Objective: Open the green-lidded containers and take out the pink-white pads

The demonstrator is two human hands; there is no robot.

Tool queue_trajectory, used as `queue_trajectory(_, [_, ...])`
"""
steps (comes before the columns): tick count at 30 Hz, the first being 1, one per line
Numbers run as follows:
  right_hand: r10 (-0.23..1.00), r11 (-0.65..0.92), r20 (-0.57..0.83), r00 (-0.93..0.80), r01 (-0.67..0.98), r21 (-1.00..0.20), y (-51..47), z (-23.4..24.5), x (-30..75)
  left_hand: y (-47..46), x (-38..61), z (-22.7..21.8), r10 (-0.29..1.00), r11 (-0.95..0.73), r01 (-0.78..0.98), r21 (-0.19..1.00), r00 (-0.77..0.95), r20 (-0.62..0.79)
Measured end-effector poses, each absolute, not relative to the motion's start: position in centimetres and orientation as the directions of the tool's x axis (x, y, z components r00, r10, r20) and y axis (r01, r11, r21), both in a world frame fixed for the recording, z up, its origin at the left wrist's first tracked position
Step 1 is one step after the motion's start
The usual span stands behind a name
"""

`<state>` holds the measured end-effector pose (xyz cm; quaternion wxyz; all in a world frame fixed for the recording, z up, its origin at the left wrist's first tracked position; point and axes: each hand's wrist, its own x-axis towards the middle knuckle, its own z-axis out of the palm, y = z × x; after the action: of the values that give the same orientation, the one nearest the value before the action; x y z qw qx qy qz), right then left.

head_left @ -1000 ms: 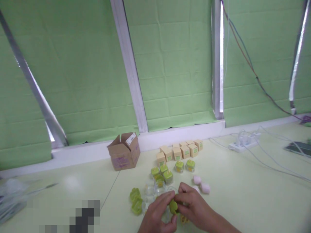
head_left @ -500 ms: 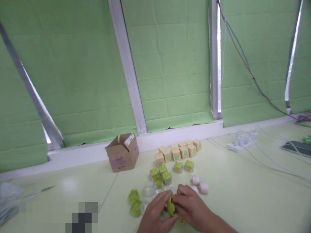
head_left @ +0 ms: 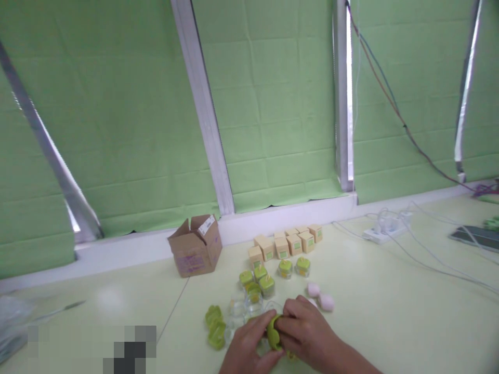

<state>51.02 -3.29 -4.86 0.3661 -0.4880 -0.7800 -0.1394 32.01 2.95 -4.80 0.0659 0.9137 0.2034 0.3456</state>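
Note:
Between my two hands, at the bottom centre, is a green plastic lid (head_left: 273,332). My left hand (head_left: 249,343) grips it by the edge from the left, thumb below and fingers above. From the right, the fingers of my right hand (head_left: 302,328) press into its hollow side; whether they hold something small there is hidden. Just left of my hands lie more green lids (head_left: 215,330) and several clear jars (head_left: 236,307). Beyond them stand clear jars with green lids on (head_left: 267,284). Some pale pink rolls (head_left: 326,302) lie to the right, one partly behind my right hand.
Small tan boxes (head_left: 281,248) stand in rows near the wall. An open cardboard carton (head_left: 197,246) is left of them. At the right are a white power strip (head_left: 384,232) with trailing cables and a dark flat device (head_left: 475,238). A plastic bag (head_left: 13,317) lies far left.
My hands stay around the green lid, which has turned slightly between them. The whole view has shifted a little; the other things rest where they were.

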Motion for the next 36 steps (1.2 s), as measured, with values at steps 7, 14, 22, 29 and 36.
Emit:
queue_trajectory(7, [0.608,0.482,0.75,-0.259,0.872,-0.089,-3.2,-5.1,50.8,2.9,32.4,-4.9,0.392,-0.92,0.288,0.266,0.659,0.642])
queue_trajectory(14, [0.652,0.49,0.706,-0.277,0.864,-0.114,-3.2,-5.0,51.0,2.8,32.5,-4.9,0.401,-0.916,0.29,0.277,0.661,0.635])
queue_trajectory(22, [0.639,0.535,0.702,-0.315,0.838,-0.111,-3.3,-4.2,51.2,2.9,32.4,-4.9,0.388,-0.921,0.313,0.232,0.679,0.623])
queue_trajectory(29, [0.682,0.576,0.658,-0.319,0.788,-0.216,-3.7,-3.9,51.4,2.9,32.1,-4.8,0.361,-0.924,0.354,0.146,0.679,0.639])
queue_trajectory(36, [0.683,0.623,0.678,-0.272,0.702,-0.346,-4.4,-3.2,51.3,2.3,32.1,-3.7,0.362,-0.923,0.351,0.157,0.654,0.664])
